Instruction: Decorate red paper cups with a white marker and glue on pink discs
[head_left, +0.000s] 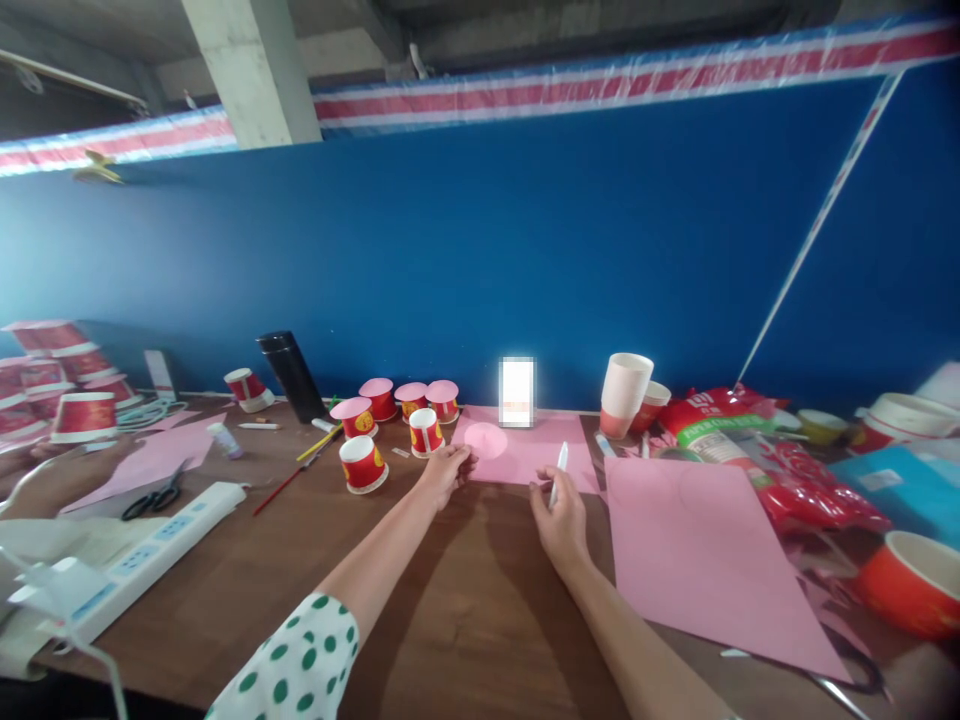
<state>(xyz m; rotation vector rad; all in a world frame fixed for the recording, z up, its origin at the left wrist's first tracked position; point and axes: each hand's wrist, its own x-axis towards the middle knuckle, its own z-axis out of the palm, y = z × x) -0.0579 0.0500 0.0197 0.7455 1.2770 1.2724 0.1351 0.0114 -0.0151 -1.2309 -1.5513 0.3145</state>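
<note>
My left hand (448, 474) has its fingers pinched together at the near left edge of a round pink paper disc (487, 440). The disc is over a pink paper sheet (559, 455) near the blue wall. My right hand (561, 515) grips a white pen (561, 460), its upper end pointing up, above the sheet's near edge. Just beyond my left hand stands an upturned red paper cup (426, 432), with another red cup (363, 465) to its left. Several red cups behind them carry pink paper discs (376, 386) on top.
A larger pink sheet (697, 540), stacked white cups (626, 390) and a red plastic bag (727, 430) are on the right. To the left are a black flask (291, 376), scissors (156, 496) and a power strip (157, 550). Another person's hand (75, 475) works at far left.
</note>
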